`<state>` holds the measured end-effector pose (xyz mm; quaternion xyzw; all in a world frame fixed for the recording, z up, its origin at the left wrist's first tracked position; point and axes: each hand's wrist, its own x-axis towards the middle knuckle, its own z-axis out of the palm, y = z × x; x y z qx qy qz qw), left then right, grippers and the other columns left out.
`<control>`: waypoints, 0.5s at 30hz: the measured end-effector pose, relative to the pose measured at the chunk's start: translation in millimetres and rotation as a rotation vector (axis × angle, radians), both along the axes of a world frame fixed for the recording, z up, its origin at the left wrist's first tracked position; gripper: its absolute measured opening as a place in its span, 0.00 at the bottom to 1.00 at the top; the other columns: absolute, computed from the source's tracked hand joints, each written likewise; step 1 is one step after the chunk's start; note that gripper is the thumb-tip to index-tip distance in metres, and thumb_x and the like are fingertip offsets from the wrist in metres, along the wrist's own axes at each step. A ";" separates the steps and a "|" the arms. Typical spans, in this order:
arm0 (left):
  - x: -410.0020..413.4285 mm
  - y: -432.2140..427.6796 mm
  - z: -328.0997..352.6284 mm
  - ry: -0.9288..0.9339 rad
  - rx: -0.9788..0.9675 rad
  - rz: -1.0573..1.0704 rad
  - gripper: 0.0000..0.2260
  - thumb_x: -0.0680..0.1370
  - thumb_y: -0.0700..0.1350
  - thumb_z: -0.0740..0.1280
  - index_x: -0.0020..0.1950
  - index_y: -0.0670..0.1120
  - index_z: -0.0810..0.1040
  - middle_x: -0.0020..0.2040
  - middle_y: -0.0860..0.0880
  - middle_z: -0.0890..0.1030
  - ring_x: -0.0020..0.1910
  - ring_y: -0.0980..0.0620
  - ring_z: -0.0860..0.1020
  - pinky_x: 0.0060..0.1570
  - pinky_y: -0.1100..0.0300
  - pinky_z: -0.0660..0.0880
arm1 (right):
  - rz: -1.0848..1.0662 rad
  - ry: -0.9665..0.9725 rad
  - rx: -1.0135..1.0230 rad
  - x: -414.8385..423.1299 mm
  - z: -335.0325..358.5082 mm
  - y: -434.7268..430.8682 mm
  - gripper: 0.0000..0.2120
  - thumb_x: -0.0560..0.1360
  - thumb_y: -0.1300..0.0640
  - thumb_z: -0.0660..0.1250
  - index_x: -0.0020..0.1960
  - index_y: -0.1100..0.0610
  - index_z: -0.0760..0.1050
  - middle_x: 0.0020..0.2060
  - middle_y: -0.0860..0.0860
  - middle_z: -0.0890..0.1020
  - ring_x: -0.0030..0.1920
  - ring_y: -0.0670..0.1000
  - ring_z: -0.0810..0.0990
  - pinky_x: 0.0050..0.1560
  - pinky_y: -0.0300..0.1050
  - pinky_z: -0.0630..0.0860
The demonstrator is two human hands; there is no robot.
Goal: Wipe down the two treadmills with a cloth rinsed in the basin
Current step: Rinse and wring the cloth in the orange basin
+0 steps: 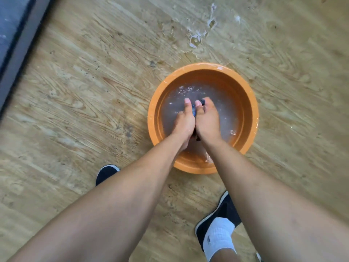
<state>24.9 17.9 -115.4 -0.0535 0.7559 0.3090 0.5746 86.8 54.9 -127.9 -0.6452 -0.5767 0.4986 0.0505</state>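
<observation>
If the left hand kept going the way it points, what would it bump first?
Probably the far wall of the orange basin, past the water; the left hand grips the cloth, depth unclear.

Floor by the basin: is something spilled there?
Yes. Shiny puddles lie on the floor just beyond the basin, probably water splashed out while rinsing.

No readable text — the mark (208, 239) on the sock (220, 233) is blurred.
</observation>
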 end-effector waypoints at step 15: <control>-37.5 -37.3 117.7 0.570 0.343 -0.432 0.23 0.84 0.60 0.60 0.36 0.47 0.65 0.30 0.50 0.67 0.33 0.44 0.68 0.36 0.45 0.67 | -0.768 0.044 -0.314 34.7 56.0 6.0 0.06 0.86 0.52 0.62 0.57 0.54 0.74 0.55 0.59 0.83 0.48 0.56 0.81 0.56 0.58 0.80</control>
